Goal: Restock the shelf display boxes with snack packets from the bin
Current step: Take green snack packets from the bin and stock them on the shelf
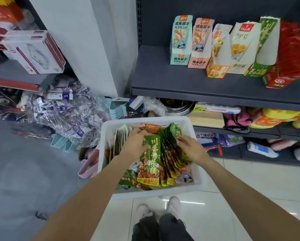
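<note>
A white plastic bin (109,126) stands on the floor in front of me, filled with snack packets. A fanned stack of green packets (165,153) lies in its middle. My left hand (137,141) grips the front green packet (150,162) at its top left. My right hand (191,146) holds the right side of the fan, fingers curled over the packets' tops. On the dark shelf (163,79) above stand several display boxes: a teal one (180,40), a pink one (200,44), an orange one (218,54), a white one (243,47), a green one (264,47) and a red one (288,56) full of red packets.
The shelf's left part is bare. Lower shelves (232,131) hold mixed goods. A pile of clear-wrapped items (64,110) and pastel plastic pieces (62,143) lie on the grey floor to the left. A white column (86,46) rises behind. My shoes (159,209) stand just before the bin.
</note>
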`<action>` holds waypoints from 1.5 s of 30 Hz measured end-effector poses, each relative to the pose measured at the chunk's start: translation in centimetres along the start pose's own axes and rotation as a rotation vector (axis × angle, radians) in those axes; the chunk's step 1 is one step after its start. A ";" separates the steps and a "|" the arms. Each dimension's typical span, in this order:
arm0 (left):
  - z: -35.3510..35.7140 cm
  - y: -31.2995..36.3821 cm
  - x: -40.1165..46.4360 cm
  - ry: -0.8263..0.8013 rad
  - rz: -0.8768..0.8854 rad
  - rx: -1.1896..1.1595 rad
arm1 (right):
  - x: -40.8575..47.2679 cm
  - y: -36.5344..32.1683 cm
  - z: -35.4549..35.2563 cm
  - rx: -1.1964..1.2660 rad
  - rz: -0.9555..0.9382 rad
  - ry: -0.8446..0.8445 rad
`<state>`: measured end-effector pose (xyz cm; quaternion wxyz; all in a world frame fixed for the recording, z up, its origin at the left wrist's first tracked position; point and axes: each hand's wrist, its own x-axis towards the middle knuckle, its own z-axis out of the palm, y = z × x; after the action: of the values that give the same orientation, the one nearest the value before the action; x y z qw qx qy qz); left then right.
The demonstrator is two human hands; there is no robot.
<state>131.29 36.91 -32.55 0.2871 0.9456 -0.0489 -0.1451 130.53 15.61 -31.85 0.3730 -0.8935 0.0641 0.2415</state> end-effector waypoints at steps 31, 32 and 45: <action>-4.2 0.5 0.1 0.099 -0.170 -0.733 | 1.0 -1.3 -1.5 0.554 0.119 0.188; -4.6 0.6 0.1 0.109 -0.158 -0.743 | 0.9 -1.6 -1.9 0.590 0.096 0.192; -8.6 8.8 3.8 0.121 -0.005 -0.815 | -0.9 -3.9 -10.7 0.633 -0.243 0.154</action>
<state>137.44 33.45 -21.79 0.6402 0.7614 0.0321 -0.0973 134.98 10.81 -22.45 0.6516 -0.7503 0.0571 0.0954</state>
